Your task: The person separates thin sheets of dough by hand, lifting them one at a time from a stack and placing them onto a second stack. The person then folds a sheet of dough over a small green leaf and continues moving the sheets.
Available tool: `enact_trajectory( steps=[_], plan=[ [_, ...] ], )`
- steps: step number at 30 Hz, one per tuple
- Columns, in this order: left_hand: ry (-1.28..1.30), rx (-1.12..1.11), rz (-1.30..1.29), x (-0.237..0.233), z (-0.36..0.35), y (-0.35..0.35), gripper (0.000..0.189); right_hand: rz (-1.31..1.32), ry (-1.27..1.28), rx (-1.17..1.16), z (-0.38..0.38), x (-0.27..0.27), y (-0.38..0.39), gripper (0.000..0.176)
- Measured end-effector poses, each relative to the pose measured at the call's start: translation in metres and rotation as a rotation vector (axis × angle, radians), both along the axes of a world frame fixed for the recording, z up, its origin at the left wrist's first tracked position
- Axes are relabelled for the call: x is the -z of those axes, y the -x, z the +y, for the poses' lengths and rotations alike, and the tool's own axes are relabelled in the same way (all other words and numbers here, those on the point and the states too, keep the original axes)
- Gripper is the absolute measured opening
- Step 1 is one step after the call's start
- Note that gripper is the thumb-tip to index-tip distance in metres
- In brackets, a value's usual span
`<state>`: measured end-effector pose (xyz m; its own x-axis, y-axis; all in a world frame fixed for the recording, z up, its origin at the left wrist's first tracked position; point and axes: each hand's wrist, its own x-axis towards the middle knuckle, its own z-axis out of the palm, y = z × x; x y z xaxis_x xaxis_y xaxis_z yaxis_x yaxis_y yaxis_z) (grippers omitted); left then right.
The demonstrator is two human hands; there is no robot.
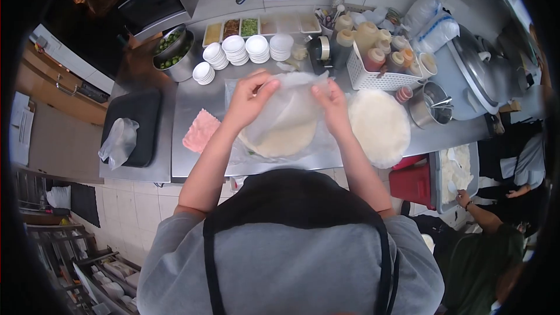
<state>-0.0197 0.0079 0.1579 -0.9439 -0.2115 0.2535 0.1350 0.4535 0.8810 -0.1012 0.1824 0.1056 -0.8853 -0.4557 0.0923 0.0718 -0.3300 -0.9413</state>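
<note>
sheet (284,100), perhaps plastic, hangs between left hand (252,96) and right hand (333,104), both pinching it.

The plastic sheet (265,118) is a milky, see-through white, the flat disc (286,141) under it pale cream, and the larger disc (380,128) beside them off-white. The table (189,96) is silver-grey, the cloth (201,130) salmon pink, the stacked cups (234,51) plain white. Limes (169,44) show green, the tray (149,122) black. The basket (360,74) is latticed white (the squeeze bottles (373,61) inside run from cream to orange and reddish brown). Apron (291,198) black, shirt (297,262) grey, bin (408,186) red.
</note>
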Motion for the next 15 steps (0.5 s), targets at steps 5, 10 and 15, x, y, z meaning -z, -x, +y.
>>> enact_trajectory(
  steps=[5,10,15],
  plan=[
    [-0.204,0.101,0.087,0.026,-0.002,0.007,0.016,0.216,-0.180,-0.008,-0.016,0.001,0.000,0.016],
    [-0.213,-0.127,0.098,0.032,0.037,0.022,0.016,0.369,-0.261,0.120,-0.028,-0.006,-0.006,0.011],
    [-0.076,-0.267,0.290,0.048,0.038,0.037,0.019,0.375,-0.273,0.352,-0.012,0.005,0.018,0.011]
  ],
)
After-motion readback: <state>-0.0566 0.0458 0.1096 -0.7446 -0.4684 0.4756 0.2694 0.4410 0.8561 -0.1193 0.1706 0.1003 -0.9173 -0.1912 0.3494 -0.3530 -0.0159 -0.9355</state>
